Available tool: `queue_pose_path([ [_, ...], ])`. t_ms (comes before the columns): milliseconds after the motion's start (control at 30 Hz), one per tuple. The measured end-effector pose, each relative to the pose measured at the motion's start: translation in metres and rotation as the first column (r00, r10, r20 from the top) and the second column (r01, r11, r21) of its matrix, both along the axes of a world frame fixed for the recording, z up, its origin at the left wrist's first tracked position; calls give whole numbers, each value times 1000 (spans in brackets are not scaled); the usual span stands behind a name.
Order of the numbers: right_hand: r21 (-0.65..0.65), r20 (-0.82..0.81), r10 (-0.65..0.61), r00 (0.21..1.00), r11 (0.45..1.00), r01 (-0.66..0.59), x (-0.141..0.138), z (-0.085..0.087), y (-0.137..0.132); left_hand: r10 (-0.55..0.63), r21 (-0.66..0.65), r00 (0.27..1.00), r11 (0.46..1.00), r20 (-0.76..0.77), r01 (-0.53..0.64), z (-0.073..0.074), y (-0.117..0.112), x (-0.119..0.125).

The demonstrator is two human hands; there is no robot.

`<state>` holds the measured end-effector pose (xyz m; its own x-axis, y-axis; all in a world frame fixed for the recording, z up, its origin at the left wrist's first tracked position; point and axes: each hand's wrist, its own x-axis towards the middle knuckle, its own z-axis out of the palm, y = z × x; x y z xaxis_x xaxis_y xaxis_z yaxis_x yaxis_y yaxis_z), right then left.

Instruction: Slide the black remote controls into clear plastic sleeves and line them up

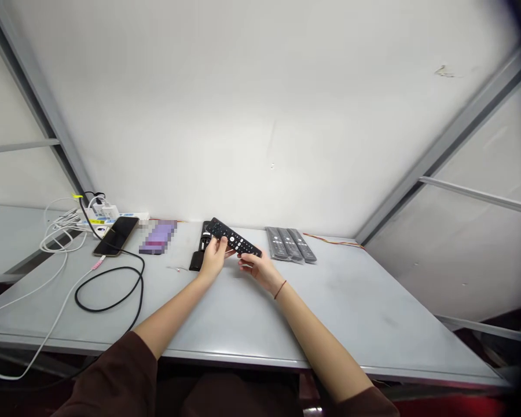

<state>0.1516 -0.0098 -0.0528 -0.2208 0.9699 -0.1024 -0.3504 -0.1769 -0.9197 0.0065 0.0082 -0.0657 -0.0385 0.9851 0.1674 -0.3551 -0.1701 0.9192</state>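
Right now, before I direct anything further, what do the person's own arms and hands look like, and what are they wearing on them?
The left hand and right hand are bare, with no gloves. Dark maroon-brown sleeves leave the forearms uncovered. A thin, dark reddish cord bracelet circles the right wrist; none shows on the left.

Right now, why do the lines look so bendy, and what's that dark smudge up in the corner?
In the head view, the grey metal frame bars lean steeply inward, a wide-lens stretch; a dark blur fills the top right corner, too smeared to identify; the purple object is pixelated into blocks; the black remote control looks fairly sharp.
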Motion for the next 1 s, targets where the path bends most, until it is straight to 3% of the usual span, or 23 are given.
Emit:
queue_pose_path([
  [133,54,174,156,972,984,-168,-10,1,-11,-90,28,978,995,-190,97,4,3,-8],
  [233,95,225,158,961,978,-183,-17,-2,-16,-172,-11,864,982,-474,189,11,8,-20],
  [267,105,241,140,960,980,-169,-18,-3,-17,-134,-8,800,987,-585,160,14,10,-28],
  [333,113,270,104,957,984,-139,-19,-5,-16,95,96,620,995,-778,-32,20,16,-48],
  [400,113,284,77,956,987,-113,-19,-7,-14,282,216,337,951,-898,-220,22,24,-73],
  [467,102,287,56,956,991,-89,-18,-8,-13,235,195,72,915,-969,-353,20,31,-96],
  [500,92,288,50,956,993,-80,-18,-8,-12,157,146,-5,907,-988,-395,17,34,-105],
  [567,71,292,44,955,995,-68,-18,-9,-12,0,28,-63,895,-998,-445,11,39,-116],
  [667,61,297,52,953,995,-73,-19,-10,-12,-60,-29,-55,896,-997,-442,3,42,-121],
  [767,62,299,60,952,995,-83,-19,-10,-12,22,21,-2,900,-1000,-435,-2,43,-121],
  [833,60,305,65,950,994,-87,-19,-9,-13,64,26,73,896,-995,-443,-2,44,-122],
  [900,59,321,70,945,994,-94,-19,-8,-13,141,27,212,886,-967,-463,0,46,-122],
  [1000,76,357,79,931,991,-114,-20,-6,-14,349,-30,612,853,-709,-522,8,50,-118],
])
